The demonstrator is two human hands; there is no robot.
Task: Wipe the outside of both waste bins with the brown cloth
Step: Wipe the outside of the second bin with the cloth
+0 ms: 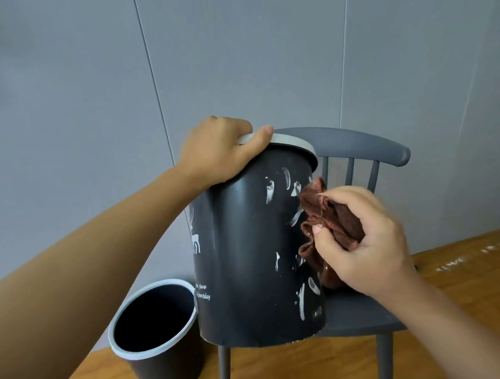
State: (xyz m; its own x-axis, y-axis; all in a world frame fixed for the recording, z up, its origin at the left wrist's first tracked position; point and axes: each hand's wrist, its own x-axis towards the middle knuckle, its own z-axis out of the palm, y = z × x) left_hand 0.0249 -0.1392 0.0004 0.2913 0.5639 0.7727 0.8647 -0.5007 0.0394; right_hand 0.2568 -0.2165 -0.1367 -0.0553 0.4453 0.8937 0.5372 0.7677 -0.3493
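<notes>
The tall dark grey plastic waste bin with a pale grey rim and white deer print (247, 262) stands on the seat of the grey spindle-back chair (365, 317), tilted slightly. The left hand (220, 150) grips the rim from above, fingers curled over the far edge and thumb lying along the near edge, steadying the bin.

The right hand (363, 241) holds the bunched brown cloth (327, 222), with fingers curled round it. The cloth presses against the right side of the bin wall, roughly at mid-height.

White smears and streaks (302, 300) remain on the bin's right-facing wall, from just under the rim to near the base. This indicates that wiping of this bin is in progress and not complete. The left-facing area around the deer print appears free of smears; the far side is hidden.

The second, shorter dark grey waste bin with a pale grey rim (154, 327) stands upright on the wooden floor (283, 369), just beside the chair and touching or nearly touching the first bin. No hand is on it. Whether its outside has been wiped cannot be told; only a small part of its wall is visible.

Judged remaining: clear the streaks on the held bin, rotate it to cover the hidden side, then treat the second bin.
</notes>
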